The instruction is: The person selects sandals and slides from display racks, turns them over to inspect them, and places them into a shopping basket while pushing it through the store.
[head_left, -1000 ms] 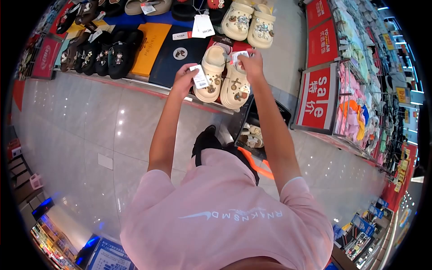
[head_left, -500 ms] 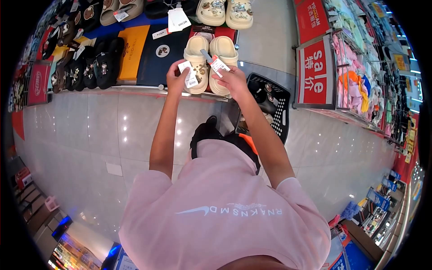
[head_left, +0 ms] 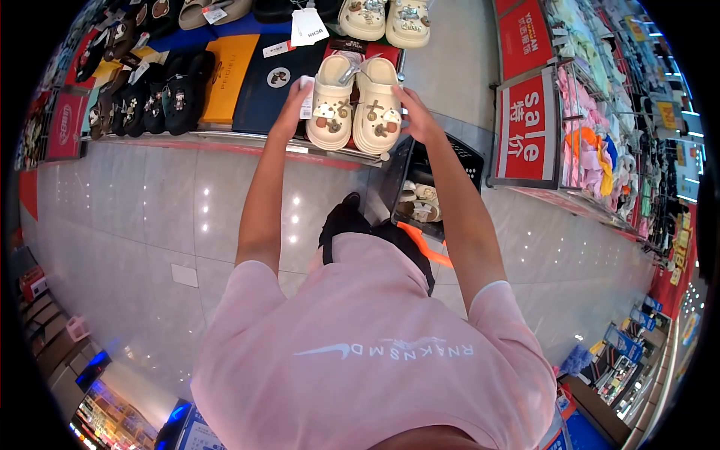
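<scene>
A pair of cream clogs (head_left: 355, 105) with decorative charms stands side by side on the display edge, toes towards me. My left hand (head_left: 292, 109) is closed against the outer side of the left clog, with a white price tag (head_left: 306, 99) between the fingers and the shoe. My right hand (head_left: 417, 116) is at the outer side of the right clog, its fingers bent against it; a small white piece, perhaps a tag, shows below them. A grey strap (head_left: 348, 73) lies across the heel openings.
Another cream charm pair (head_left: 385, 21) stands behind. Black clogs (head_left: 178, 94), an orange box (head_left: 222, 79) and a navy box (head_left: 274, 79) line the left side. A black basket (head_left: 461, 161) holding footwear is below right. A red sale sign (head_left: 521, 127) fronts a clothing rack.
Both hands have moved from the tags over the clog toes to the outer sides of the pair. The tags no longer cover the charms. The clogs now sit slightly further right in view.
</scene>
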The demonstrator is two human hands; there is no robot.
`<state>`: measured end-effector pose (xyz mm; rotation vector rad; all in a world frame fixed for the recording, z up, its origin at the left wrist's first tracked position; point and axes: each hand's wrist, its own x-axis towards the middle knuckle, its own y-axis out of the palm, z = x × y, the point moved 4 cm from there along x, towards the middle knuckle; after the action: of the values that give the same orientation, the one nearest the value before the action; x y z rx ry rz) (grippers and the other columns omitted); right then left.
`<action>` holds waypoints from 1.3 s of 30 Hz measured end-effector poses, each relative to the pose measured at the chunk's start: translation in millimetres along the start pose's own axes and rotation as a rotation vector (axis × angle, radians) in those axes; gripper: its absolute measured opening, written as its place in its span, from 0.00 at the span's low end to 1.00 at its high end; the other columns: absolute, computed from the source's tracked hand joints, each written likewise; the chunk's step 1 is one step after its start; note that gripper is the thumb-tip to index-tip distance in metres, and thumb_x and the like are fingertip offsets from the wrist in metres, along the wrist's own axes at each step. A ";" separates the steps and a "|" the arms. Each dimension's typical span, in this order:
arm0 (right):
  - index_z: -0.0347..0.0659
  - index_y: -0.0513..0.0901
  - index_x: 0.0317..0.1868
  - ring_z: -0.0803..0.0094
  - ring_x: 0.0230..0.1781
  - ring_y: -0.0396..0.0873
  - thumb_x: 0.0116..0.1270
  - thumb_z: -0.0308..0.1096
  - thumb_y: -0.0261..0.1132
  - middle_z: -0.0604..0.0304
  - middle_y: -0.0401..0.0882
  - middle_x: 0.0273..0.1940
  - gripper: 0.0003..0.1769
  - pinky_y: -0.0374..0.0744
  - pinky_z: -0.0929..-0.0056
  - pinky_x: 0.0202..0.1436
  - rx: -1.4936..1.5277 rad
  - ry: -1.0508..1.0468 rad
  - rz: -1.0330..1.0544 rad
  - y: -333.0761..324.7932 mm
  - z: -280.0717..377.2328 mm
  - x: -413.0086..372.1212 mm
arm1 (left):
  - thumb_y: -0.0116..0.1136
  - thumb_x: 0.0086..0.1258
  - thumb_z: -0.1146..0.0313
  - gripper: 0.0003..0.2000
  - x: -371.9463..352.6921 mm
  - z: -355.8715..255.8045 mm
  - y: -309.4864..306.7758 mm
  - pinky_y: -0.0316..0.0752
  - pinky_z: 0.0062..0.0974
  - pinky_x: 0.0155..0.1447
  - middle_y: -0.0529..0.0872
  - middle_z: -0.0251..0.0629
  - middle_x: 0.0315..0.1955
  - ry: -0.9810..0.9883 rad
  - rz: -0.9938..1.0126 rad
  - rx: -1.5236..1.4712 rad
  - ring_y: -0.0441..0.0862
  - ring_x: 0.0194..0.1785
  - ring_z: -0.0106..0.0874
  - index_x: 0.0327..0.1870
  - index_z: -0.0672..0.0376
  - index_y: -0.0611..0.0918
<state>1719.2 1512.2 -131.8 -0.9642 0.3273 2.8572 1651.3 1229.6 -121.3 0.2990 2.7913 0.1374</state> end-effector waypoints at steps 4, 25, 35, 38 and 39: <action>0.44 0.55 0.75 0.52 0.69 0.65 0.57 0.68 0.70 0.45 0.66 0.67 0.57 0.71 0.48 0.66 0.015 -0.047 -0.009 13.6 0.8 0.7 | 0.70 0.60 0.45 0.48 5.7 16.1 8.2 0.71 0.31 0.64 0.74 0.48 0.64 0.076 0.083 0.339 0.74 0.64 0.36 0.77 0.53 0.57; 0.36 0.80 0.57 0.65 0.49 0.82 0.57 0.57 0.75 0.52 0.85 0.47 0.38 0.79 0.63 0.54 -0.272 -0.367 -0.309 -3.9 7.8 26.3 | 0.75 0.59 0.53 0.23 24.6 21.3 8.0 0.71 0.31 0.60 0.71 0.43 0.52 0.389 -0.180 0.231 0.73 0.51 0.34 0.44 0.57 0.76; 0.37 0.72 0.64 0.71 0.46 0.84 0.65 0.60 0.67 0.60 0.82 0.50 0.39 0.84 0.69 0.46 0.133 -0.019 -0.052 17.2 -21.1 -10.8 | 0.67 0.66 0.50 0.38 -9.2 0.6 29.1 0.74 0.32 0.58 0.79 0.48 0.53 0.030 -0.171 0.211 0.78 0.54 0.34 0.72 0.56 0.64; 0.39 0.67 0.67 0.68 0.45 0.84 0.65 0.52 0.70 0.53 0.79 0.53 0.38 0.85 0.68 0.42 0.086 -0.111 -0.106 5.1 -4.7 -34.5 | 0.64 0.69 0.53 0.31 -15.5 20.4 21.5 0.74 0.27 0.56 0.83 0.43 0.46 0.093 -0.100 0.122 0.80 0.50 0.31 0.69 0.57 0.70; 0.40 0.67 0.68 0.68 0.45 0.84 0.65 0.51 0.70 0.53 0.79 0.53 0.38 0.85 0.69 0.42 0.083 -0.092 -0.097 1.4 -6.9 -39.8 | 0.64 0.70 0.55 0.29 -21.8 27.6 20.9 0.74 0.26 0.56 0.83 0.42 0.46 0.105 -0.081 0.118 0.80 0.50 0.30 0.68 0.57 0.71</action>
<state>1754.6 1507.9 -112.7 -0.8082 0.3761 2.7659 1684.5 1246.8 -137.7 0.2115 2.9165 -0.0323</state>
